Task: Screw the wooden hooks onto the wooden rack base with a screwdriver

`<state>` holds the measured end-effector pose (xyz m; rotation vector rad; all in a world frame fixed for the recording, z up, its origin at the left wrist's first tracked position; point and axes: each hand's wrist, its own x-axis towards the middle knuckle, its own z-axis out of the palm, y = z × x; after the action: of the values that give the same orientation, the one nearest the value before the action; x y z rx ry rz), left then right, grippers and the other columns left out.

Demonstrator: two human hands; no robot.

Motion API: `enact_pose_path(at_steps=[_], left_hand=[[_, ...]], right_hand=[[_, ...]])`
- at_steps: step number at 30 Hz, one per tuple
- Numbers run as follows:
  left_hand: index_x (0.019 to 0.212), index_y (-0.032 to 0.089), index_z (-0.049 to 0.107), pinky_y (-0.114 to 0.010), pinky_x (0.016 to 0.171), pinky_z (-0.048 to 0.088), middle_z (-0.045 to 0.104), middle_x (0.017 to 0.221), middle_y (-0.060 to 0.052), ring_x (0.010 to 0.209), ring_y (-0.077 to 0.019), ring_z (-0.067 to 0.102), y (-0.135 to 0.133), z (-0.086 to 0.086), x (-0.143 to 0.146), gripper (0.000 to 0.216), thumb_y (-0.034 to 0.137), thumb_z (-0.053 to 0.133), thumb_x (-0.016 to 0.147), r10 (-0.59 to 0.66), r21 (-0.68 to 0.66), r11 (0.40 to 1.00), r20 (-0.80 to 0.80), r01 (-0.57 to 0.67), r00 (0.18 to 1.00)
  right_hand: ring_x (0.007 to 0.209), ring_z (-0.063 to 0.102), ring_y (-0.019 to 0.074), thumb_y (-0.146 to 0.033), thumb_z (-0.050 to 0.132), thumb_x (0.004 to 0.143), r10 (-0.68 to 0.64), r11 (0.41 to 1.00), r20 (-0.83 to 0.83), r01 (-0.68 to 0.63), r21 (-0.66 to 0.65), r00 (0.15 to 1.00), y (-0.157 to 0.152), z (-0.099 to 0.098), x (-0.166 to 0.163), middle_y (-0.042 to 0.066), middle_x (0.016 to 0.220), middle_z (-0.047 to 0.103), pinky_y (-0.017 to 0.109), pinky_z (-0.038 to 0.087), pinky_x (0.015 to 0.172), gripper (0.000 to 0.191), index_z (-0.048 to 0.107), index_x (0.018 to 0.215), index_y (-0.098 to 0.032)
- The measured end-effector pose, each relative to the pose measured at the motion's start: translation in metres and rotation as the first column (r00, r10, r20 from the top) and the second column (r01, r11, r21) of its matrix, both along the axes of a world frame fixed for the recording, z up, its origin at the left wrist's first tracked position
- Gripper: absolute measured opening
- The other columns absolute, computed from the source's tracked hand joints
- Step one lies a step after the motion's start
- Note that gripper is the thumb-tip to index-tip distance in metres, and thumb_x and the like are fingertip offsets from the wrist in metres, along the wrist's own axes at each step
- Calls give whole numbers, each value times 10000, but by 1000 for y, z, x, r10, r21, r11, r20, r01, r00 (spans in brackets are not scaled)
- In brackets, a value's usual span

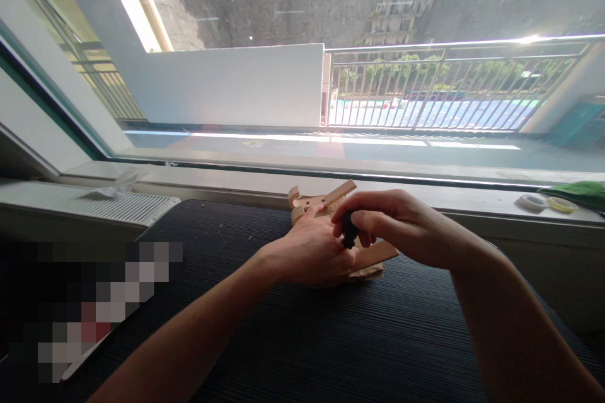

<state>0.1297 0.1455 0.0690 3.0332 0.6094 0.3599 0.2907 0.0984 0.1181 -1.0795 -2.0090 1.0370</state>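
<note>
A small assembly of light wooden pieces (326, 198) lies on a dark ribbed mat (293, 340) near the window sill. My left hand (309, 255) rests on top of it, fingers closed around the wood and pressing it down. My right hand (394, 223) is curled in a grip on a small black tool handle (348, 231), held upright against the wooden pieces just right of my left hand. The tool's tip is hidden behind my fingers.
A window sill (425, 192) runs behind the mat, with two tape rolls (546, 203) and a green cloth (583, 189) at its right. A vent grille (108, 206) with crumpled paper (118, 184) sits at left. Small wood crumbs dot the mat.
</note>
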Motion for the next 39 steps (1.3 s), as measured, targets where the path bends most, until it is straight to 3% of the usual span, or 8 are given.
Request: enact_pose_path(at_steps=[4, 9, 15, 23, 32, 39], left_hand=[[1238, 257, 488, -657, 1041, 94, 563, 1222, -60, 1235, -332, 372, 0, -1, -1, 391, 359, 425, 866, 61, 26, 998, 30, -61, 998], [1281, 223, 448, -562, 1090, 146, 455, 1364, -75, 1302, -303, 308, 2, -5, -1, 422, 353, 400, 883, 7, -15, 1000, 83, -6, 996], [1283, 282, 460, -574, 1084, 140, 527, 1305, -35, 1296, -294, 324, 0, -4, 1, 401, 364, 388, 897, -7, -47, 999, 72, 10, 997], [1195, 279, 557, -512, 1063, 233, 604, 1214, -16, 1274, -280, 358, -4, 2, 2, 359, 398, 405, 891, 31, -132, 991, 66, -22, 997], [1264, 275, 501, -504, 1091, 193, 470, 1369, -28, 1326, -294, 275, -5, 4, 2, 418, 434, 373, 899, 12, -99, 995, 91, -3, 996], [1303, 243, 464, -565, 1013, 288, 472, 1353, -94, 1243, -345, 379, -3, -1, 0, 475, 439, 421, 873, 57, -92, 994, 68, -51, 996]], right_hand=[[698, 550, 91, -94, 416, 849, 9, 1000, 37, -9, 11, 999, -2, 1, 0, 15, 821, 647, 186, 443, 636, 247, 651, 909, -140], [683, 550, 91, -169, 486, 865, 18, 999, 61, -20, 39, 998, -3, 1, 0, 6, 779, 645, 180, 434, 609, 173, 656, 880, -141], [719, 563, 120, -287, 498, 883, 42, 999, 66, -42, 11, 997, -3, -1, 3, 25, 798, 644, 210, 447, 620, 204, 640, 915, -143], [650, 527, 90, -249, 480, 889, 11, 999, 139, -18, 51, 990, -4, 0, 3, -2, 727, 613, 184, 418, 570, 191, 646, 875, -155], [640, 528, 71, -216, 483, 886, 7, 998, 137, -15, 60, 991, -5, 1, 2, -16, 722, 609, 162, 416, 581, 180, 651, 866, -155], [641, 534, 71, -200, 481, 883, 6, 997, 135, -16, 70, 991, -5, 2, 1, -19, 716, 611, 158, 421, 590, 181, 654, 857, -153]])
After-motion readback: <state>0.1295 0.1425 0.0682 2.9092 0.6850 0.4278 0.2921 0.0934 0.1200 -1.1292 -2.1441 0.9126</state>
